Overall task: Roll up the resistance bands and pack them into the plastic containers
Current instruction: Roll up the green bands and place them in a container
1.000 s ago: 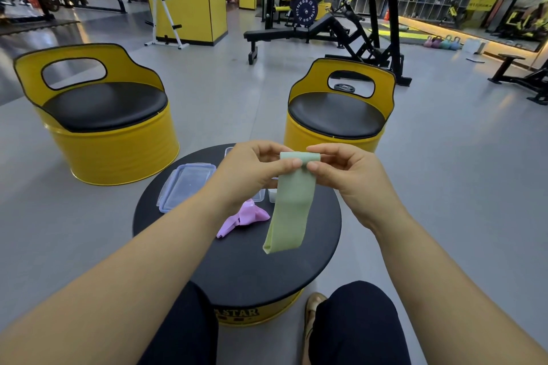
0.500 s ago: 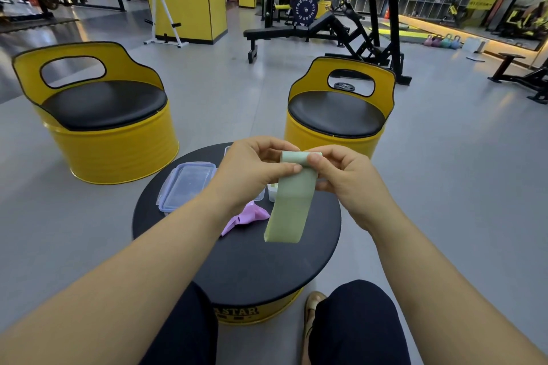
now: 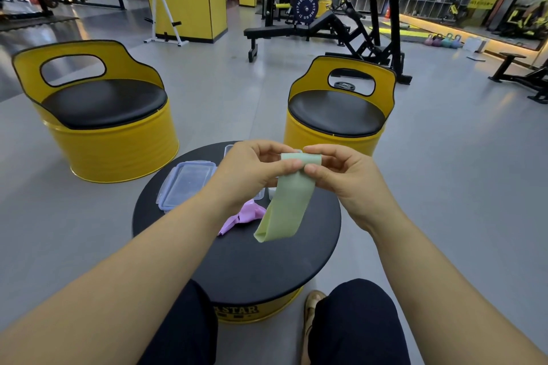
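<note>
Step in hand: rolling of green band [image 3: 284, 204], only first fold made. Left hand [image 3: 252, 169] and right hand [image 3: 341, 175] both pinched top end of band above table [image 3: 252, 270]; rest hung down free. Pink band [image 3: 246, 215] lay crumpled on table, not rolled. Clear container [image 3: 186, 184] lay at far left of table. Next move, I judge: turn top end over, roll tight and straight.

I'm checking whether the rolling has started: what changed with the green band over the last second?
The green band has been wound a little at its top edge, so its hanging end has risen slightly. Left hand and right hand still pinch that top edge. The pink band, the clear lid and the table stayed put.
</note>
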